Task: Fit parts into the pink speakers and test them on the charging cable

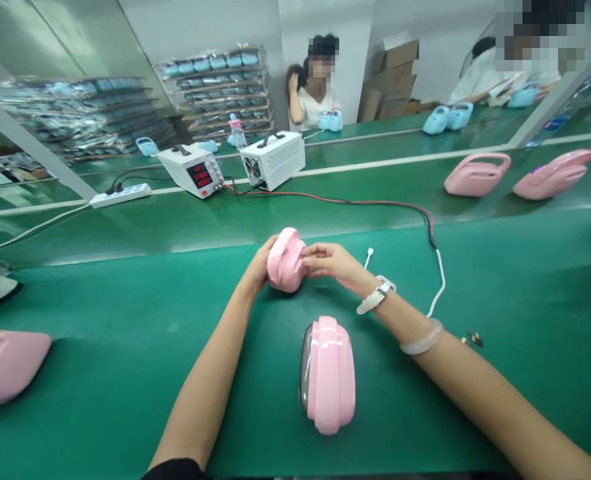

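Observation:
Both my hands hold one pink handbag-shaped device (285, 261) upright on the green table. My left hand (259, 265) cups its left side, fingers wrapped behind it. My right hand (331, 262) grips its right side with fingers pressed on the casing; that wrist wears a white watch and a clear bangle. A second pink device (328, 375) lies closer to me, handle side up. A white cable end (369, 255) lies just right of my right hand.
A power supply with red digits (193, 171) and a white box unit (273, 159) stand at the back, red-black leads (375, 203) trailing right. More pink devices (476, 176) sit far right and one (5, 365) at left. Two people work across the belt.

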Demonstrator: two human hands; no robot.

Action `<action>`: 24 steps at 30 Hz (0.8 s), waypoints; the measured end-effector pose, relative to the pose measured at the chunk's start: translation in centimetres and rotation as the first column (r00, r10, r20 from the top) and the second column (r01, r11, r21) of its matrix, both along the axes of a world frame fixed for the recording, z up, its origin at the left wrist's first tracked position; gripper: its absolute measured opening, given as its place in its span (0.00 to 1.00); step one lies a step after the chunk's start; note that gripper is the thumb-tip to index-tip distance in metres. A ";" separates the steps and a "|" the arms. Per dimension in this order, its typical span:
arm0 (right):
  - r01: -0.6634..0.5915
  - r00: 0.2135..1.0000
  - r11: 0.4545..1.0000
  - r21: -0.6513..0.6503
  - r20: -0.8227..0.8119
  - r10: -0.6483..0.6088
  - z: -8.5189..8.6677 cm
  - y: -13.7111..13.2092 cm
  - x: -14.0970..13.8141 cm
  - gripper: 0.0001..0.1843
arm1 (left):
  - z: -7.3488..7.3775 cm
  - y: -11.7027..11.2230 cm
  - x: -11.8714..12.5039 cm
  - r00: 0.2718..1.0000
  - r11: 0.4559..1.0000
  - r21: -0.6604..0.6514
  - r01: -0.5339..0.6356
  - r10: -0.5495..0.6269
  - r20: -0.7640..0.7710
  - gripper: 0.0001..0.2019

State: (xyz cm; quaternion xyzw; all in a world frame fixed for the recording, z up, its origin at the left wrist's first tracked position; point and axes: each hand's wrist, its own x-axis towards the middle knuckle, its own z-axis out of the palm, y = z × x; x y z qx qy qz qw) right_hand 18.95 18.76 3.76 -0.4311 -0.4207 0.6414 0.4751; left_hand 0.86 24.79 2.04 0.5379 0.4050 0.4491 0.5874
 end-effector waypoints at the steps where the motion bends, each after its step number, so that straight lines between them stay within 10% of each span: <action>1: -0.018 1.000 1.000 0.014 0.000 0.018 0.4 -1.0 0.7 0.19 | 0.0 0.1 0.0 1.000 1.000 -0.002 -0.002 0.002 0.002 0.26; 11: -0.098 0.995 0.988 0.121 0.030 0.095 -1.1 -15.0 2.0 0.31 | -0.2 0.5 0.4 0.996 0.998 -0.010 -0.059 0.060 0.073 0.23; 24: -0.061 0.978 0.992 0.114 -0.191 0.082 -3.0 -15.3 1.2 0.29 | 0.1 0.3 0.6 0.997 1.000 0.015 -0.015 0.014 0.074 0.23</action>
